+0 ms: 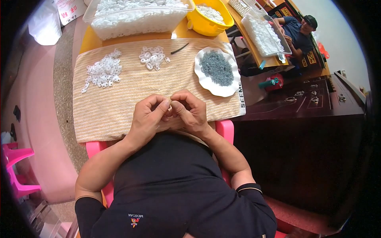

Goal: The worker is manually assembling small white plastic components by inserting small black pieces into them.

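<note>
Both hands, the left hand [150, 110] and the right hand [191, 111], come together with thumbs and forefingers pinched at the tips; whatever lies between them is too small and covered to tell. Under them, near its front edge, is a striped tan fabric cloth [107, 111], spread over a yellow-brown wooden surface [178, 35]. Ahead sits a small heap of white plastic two-holed pieces [152, 59], one loose white piece [167, 60] just beside it; to the left is a larger heap of similar white pieces [105, 71]. Right of these, a white scalloped plate [224, 93] bears a mound of fine blue-grey slivers [216, 68]. Beyond stand a clear plastic tub [95, 18] and a yellow plastic basin [210, 28], both holding white pieces. A fingertip pinch could let something tiny slip, perhaps off the cloth's front edge; a careless forearm might scatter the unwalled heaps, and a knock against the shallow plate could spill slivers.
</note>
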A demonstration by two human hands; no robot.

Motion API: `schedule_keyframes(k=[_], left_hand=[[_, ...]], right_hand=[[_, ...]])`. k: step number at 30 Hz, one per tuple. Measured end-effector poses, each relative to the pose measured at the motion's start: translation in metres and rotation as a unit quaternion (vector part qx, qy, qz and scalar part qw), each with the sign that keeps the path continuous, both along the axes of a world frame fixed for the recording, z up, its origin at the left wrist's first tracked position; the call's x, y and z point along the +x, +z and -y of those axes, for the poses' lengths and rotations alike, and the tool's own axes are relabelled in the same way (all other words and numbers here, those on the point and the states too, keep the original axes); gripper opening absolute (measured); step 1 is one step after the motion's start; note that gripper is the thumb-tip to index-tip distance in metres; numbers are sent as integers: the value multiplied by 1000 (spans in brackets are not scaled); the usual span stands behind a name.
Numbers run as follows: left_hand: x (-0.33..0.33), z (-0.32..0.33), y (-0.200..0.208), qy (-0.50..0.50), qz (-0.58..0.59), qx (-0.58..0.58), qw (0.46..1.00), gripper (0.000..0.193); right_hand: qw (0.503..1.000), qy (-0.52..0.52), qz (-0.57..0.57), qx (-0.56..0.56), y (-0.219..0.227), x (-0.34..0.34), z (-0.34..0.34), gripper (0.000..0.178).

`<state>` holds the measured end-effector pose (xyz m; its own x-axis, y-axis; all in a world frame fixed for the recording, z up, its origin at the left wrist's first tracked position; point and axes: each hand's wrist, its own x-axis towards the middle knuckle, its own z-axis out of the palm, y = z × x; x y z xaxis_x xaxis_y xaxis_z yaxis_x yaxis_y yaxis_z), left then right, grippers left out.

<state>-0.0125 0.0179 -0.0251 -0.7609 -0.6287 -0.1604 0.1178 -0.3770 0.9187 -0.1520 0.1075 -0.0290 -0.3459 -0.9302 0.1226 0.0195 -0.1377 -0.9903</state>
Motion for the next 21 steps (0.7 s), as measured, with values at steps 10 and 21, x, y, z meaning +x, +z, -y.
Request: schedule_keyframes(k=[10,21], left_hand=[[-3,2,2,7,-8,92,996,19],[-2,6,-2,5,-30,167,985,19]], right_hand=[[998,-28,55,6,-9,-11,3,11],[999,-13,30,21,-7,-11,4,12]])
